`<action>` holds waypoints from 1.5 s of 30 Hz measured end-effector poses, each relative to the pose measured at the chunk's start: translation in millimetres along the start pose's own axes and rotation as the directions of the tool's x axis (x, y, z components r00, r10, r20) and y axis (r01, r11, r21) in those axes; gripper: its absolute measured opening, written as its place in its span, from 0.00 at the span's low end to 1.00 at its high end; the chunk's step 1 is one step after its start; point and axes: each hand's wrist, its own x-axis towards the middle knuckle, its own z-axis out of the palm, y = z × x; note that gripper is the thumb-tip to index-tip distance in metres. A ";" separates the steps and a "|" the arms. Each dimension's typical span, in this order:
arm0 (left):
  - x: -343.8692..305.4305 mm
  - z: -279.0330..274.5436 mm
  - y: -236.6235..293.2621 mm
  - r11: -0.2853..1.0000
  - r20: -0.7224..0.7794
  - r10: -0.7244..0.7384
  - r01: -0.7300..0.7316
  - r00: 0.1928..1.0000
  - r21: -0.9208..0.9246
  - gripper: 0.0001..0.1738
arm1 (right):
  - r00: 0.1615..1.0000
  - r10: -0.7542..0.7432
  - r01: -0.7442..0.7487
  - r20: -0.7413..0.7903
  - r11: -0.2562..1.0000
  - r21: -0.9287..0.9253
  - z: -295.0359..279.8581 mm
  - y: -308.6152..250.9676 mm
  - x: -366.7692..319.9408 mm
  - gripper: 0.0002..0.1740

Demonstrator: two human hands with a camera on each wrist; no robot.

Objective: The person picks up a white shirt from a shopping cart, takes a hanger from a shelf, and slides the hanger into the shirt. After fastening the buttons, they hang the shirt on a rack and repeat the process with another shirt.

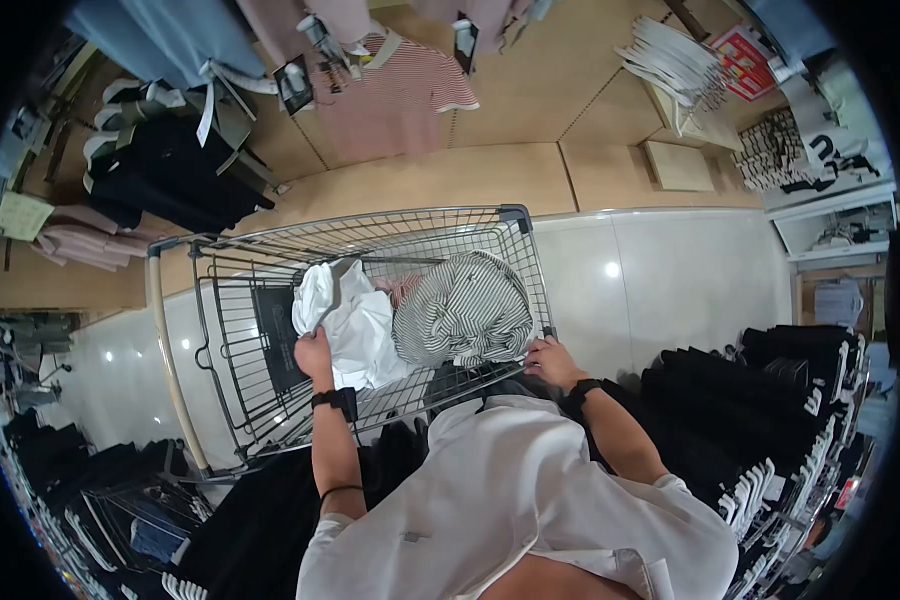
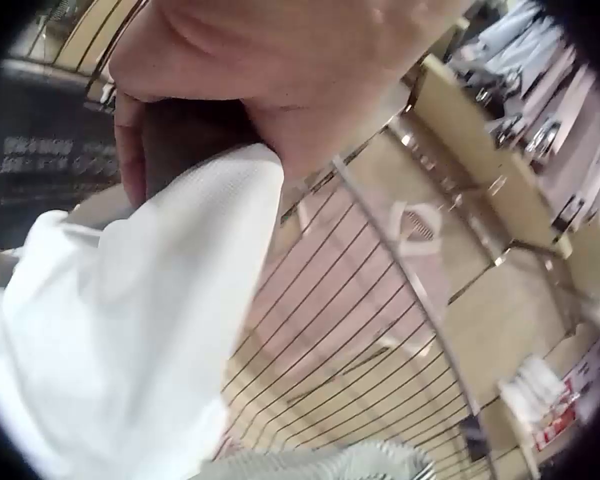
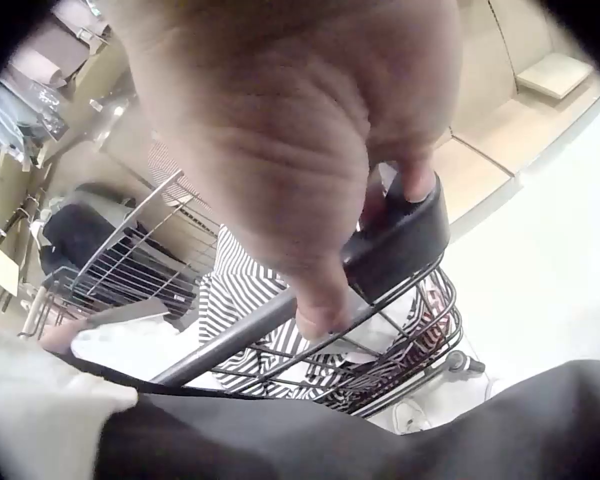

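Note:
My left hand (image 1: 313, 355) grips the edge of a white garment (image 1: 365, 330) inside a wire shopping cart (image 1: 232, 412). In the left wrist view, the cloth (image 2: 130, 330) hangs in folds below the curled fingers. A black-and-white striped garment (image 1: 470, 305) lies bunched beside it, toward the cart's right end. My right hand (image 1: 555, 362) is at the cart's near right corner. Seen from the right wrist, its thumb and fingers curl round the dark plastic corner piece (image 3: 415, 235) and metal rim. A bit of reddish cloth (image 1: 400, 290) shows between the two garments.
Racks of black clothes (image 1: 690, 400) stand close on the near side. Beyond the cart runs a wooden wall display (image 1: 450, 180) with a pink striped shirt (image 1: 385, 100) hanging on it. White hangers (image 1: 670, 65) sit at the far right. Pale tiled floor (image 1: 650, 270) extends right of the cart.

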 end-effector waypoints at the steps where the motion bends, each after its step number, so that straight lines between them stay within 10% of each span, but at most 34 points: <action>1: 3.7 -15.2 4.9 0.999 -0.006 0.024 -0.024 1.000 -0.043 0.24 | 1.000 0.005 -0.005 -0.012 1.000 0.008 1.2 1.0 -0.2 0.12; 4: 3.7 -80.6 16.7 0.947 0.136 -0.054 0.094 0.989 -0.308 0.22 | 1.000 0.002 -0.002 0.001 0.998 0.065 -1.4 7.4 3.0 0.12; 6: -6.2 -119.4 20.4 0.273 0.424 -0.102 0.436 0.900 -0.858 0.22 | 0.999 0.034 -0.034 0.007 0.998 0.046 1.8 5.0 1.3 0.12; 8: -23.8 -181.9 44.4 -0.172 0.468 0.173 0.495 0.866 -0.852 0.24 | 0.998 0.051 -0.052 0.023 0.998 0.042 -4.5 1.7 2.5 0.12; 12: -71.1 -257.1 125.1 -0.226 0.228 0.230 0.280 0.946 -0.933 0.25 | 0.997 0.026 -0.029 0.073 0.999 0.042 -5.3 4.4 3.8 0.15; 14: -90.9 -261.5 169.0 -0.023 0.042 0.155 0.046 0.987 -0.999 0.22 | 0.996 -0.040 0.031 0.085 0.994 0.102 -0.8 18.7 13.6 0.16; 15: -95.6 -254.0 177.2 0.549 -0.099 0.030 -0.099 0.995 -0.830 0.24 | 0.990 -0.092 0.073 0.111 0.983 0.170 2.9 23.8 14.0 0.17; 18: -152.5 -265.6 242.1 0.715 -0.301 0.144 -0.309 0.943 -0.627 0.28 | 0.996 -0.088 0.077 0.021 0.941 0.330 -44.3 13.0 3.7 0.19; 21: -194.3 -292.9 286.5 0.549 -0.468 -0.001 -0.390 0.884 -0.739 0.26 | 0.977 -0.146 0.198 -0.156 0.891 0.409 -80.5 24.5 -20.0 0.18; 23: -227.5 -317.8 317.1 0.092 -0.530 0.009 -0.529 0.848 -0.844 0.24 | 0.981 -0.069 0.160 -0.181 0.817 0.554 -110.0 34.5 -39.7 0.18; 26: -273.6 -332.8 348.1 0.165 -0.755 -0.012 -0.744 0.655 -0.648 0.20 | 0.962 -0.103 0.235 -0.254 0.790 0.567 -153.7 49.9 -74.4 0.19; 31: -367.9 -333.3 417.2 0.215 -0.762 0.224 -0.794 0.607 -0.569 0.17 | 0.839 -0.291 0.517 -0.460 0.689 0.507 -226.7 37.7 -141.6 0.36; 33: -384.6 -329.6 449.5 0.226 -0.807 0.424 -0.911 0.411 -0.345 0.16 | 0.753 -0.383 0.643 -0.535 0.599 0.477 -262.5 17.3 -165.9 0.49; 36: -398.1 -350.3 493.5 -0.105 -0.766 0.629 -0.963 0.129 -0.248 0.12 | 0.572 -0.413 0.762 -0.709 0.586 0.274 -318.9 -19.4 -209.6 0.54; 38: -421.1 -370.7 510.2 -0.114 -0.743 0.662 -0.967 0.098 -0.229 0.19 | 0.318 -0.317 0.818 -0.893 0.568 0.089 -344.1 -32.2 -224.1 0.52; 39: -421.2 -376.1 514.3 -0.098 -0.809 0.560 -0.956 0.177 -0.277 0.17 | 0.303 -0.321 0.817 -0.897 0.572 0.071 -356.5 -31.5 -231.1 0.52; 43: -443.0 -387.2 561.4 -0.371 -0.854 0.518 -0.890 0.038 -0.264 0.17 | 0.290 -0.329 0.800 -0.899 0.599 0.039 -389.9 -18.5 -255.0 0.29; 45: -442.9 -391.8 569.3 -0.482 -0.840 0.542 -0.826 -0.020 -0.291 0.17 | 0.358 -0.024 0.816 -0.934 0.494 0.300 -401.0 -10.7 -273.5 0.16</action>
